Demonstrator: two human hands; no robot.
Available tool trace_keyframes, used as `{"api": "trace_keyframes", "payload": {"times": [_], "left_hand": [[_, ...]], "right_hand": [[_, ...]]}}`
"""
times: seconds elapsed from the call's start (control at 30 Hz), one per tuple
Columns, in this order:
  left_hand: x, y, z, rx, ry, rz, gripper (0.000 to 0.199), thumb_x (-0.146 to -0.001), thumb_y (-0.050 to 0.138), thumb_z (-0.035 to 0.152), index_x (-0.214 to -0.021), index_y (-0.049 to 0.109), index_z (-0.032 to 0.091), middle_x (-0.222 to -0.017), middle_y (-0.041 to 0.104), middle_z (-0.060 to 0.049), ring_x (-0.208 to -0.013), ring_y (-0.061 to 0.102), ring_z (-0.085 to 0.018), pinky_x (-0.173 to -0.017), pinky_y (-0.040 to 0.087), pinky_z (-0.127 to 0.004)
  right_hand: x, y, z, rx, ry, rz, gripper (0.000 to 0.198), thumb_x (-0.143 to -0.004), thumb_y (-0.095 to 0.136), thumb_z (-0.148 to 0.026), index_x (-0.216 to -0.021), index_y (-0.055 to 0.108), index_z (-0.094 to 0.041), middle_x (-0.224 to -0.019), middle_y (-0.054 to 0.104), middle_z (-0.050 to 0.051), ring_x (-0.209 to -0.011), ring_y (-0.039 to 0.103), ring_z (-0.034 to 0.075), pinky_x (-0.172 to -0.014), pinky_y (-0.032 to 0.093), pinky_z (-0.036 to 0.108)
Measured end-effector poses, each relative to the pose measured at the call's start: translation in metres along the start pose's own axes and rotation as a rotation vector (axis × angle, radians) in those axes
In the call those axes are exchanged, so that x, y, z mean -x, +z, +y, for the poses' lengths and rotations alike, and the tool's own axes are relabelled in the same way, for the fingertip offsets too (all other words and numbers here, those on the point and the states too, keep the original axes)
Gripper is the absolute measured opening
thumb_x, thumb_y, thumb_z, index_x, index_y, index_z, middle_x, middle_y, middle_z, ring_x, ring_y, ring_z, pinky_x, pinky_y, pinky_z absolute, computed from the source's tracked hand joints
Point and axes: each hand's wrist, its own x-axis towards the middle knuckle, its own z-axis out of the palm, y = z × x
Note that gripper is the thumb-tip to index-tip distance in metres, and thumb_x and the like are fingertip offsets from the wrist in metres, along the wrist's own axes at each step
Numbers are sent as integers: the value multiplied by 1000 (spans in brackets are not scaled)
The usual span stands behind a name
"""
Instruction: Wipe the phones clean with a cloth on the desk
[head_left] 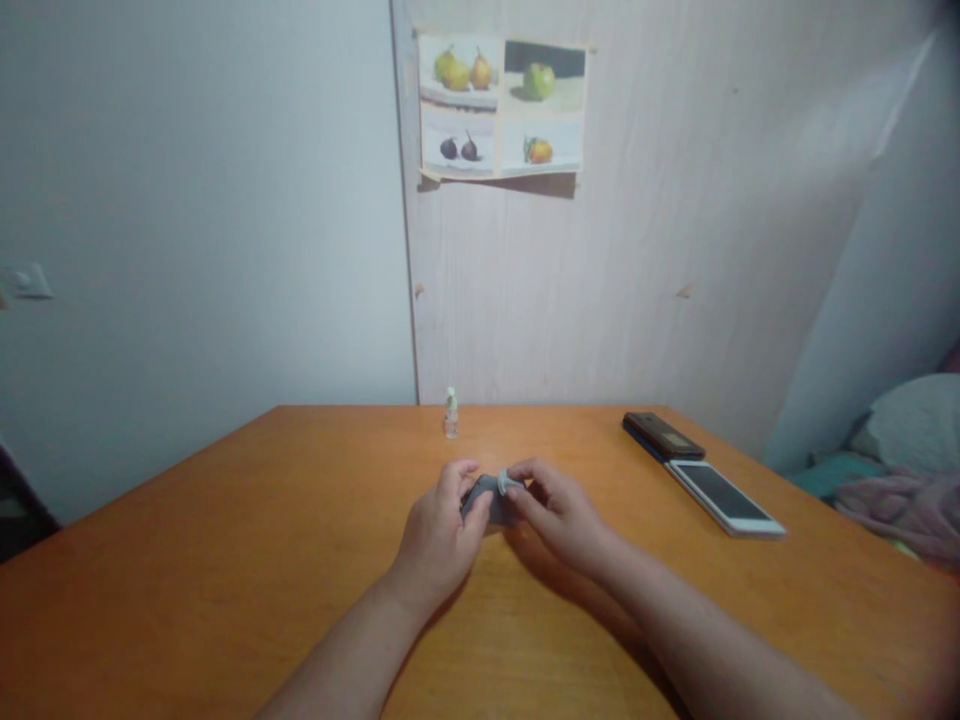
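Observation:
My left hand (439, 525) and my right hand (559, 510) meet at the middle of the orange wooden table (225, 560). Between them they hold a small dark grey object (491, 497), resting on or just above the tabletop. My left fingers wrap its left side. My right thumb and forefinger pinch a small pale piece (510, 483) at its top right. What the object is cannot be made out; most of it is hidden by my fingers.
A tiny clear bottle (451, 413) stands near the table's far edge. A dark phone (663, 435) and a white-framed phone (724, 496) lie at the right. A fruit picture (501, 107) hangs on the wall. Bedding (900, 470) lies right of the table.

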Motion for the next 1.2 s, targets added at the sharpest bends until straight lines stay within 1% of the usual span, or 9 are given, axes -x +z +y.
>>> {"api": "trace_keyframes", "payload": {"times": [0.1,0.2,0.37,0.5,0.6,0.7,0.83,0.97,1.2], "left_hand": [[1,-1,1,-14,39,14,33,-95,56,31,-125,46,22,-102,73,-8,-97,71,-22,-83,51,-33],[1,-2,3,41,43,22,32,-95,56,32,-124,46,22,-101,74,-6,-94,71,-20,-84,51,-33],[-2,0,6,285,-90,4,36,-91,63,35,-120,49,20,-102,74,-7,-93,70,-19,-85,51,-32],[-7,5,7,547,-206,-119,36,-87,67,34,-117,58,15,-110,73,-9,-98,69,-21,-87,52,-33],[-8,9,6,615,-215,-201,32,-90,63,37,-110,67,13,-105,74,-9,-95,68,-22,-87,52,-34],[-7,10,4,532,-173,-149,31,-90,62,39,-108,71,14,-100,75,-7,-92,68,-22,-84,53,-33],[-3,5,4,240,-28,-52,23,-91,62,33,-106,74,21,-97,75,-4,-89,66,-20,-81,51,-30],[-1,1,6,52,114,-27,18,-92,61,31,-102,74,24,-92,74,-3,-86,65,-19,-80,48,-30],[-1,2,7,-18,184,-25,15,-94,58,29,-99,72,23,-89,71,-2,-85,63,-18,-76,46,-29]], "right_hand": [[0,1,2,-69,7,-74,16,-94,55,-31,-104,61,-20,-87,65,1,-76,58,15,-70,46,27],[0,3,2,-117,17,-56,14,-93,55,-32,-99,60,-19,-86,62,1,-78,56,15,-72,46,28],[-1,3,3,-220,70,-17,18,-90,59,-38,-91,57,-19,-79,57,-1,-73,52,14,-66,45,26],[-5,1,9,-304,120,-7,27,-88,63,-46,-89,57,-19,-75,56,-2,-67,52,13,-61,44,26],[-7,1,12,-277,111,15,26,-90,61,-45,-91,59,-19,-74,58,-1,-65,54,14,-60,45,26],[-6,1,10,-87,-11,124,19,-93,57,-37,-95,65,-19,-82,63,3,-76,58,17,-69,48,30],[-2,-4,-1,157,-204,273,16,-94,56,-24,-104,68,-21,-92,65,5,-86,58,18,-77,48,31],[1,-7,-9,211,-282,244,23,-95,53,-18,-113,67,-23,-91,63,5,-84,59,18,-75,49,29],[9,2,-16,269,-376,157,34,-97,49,-14,-126,62,-24,-87,56,4,-79,58,16,-69,48,27]]}}
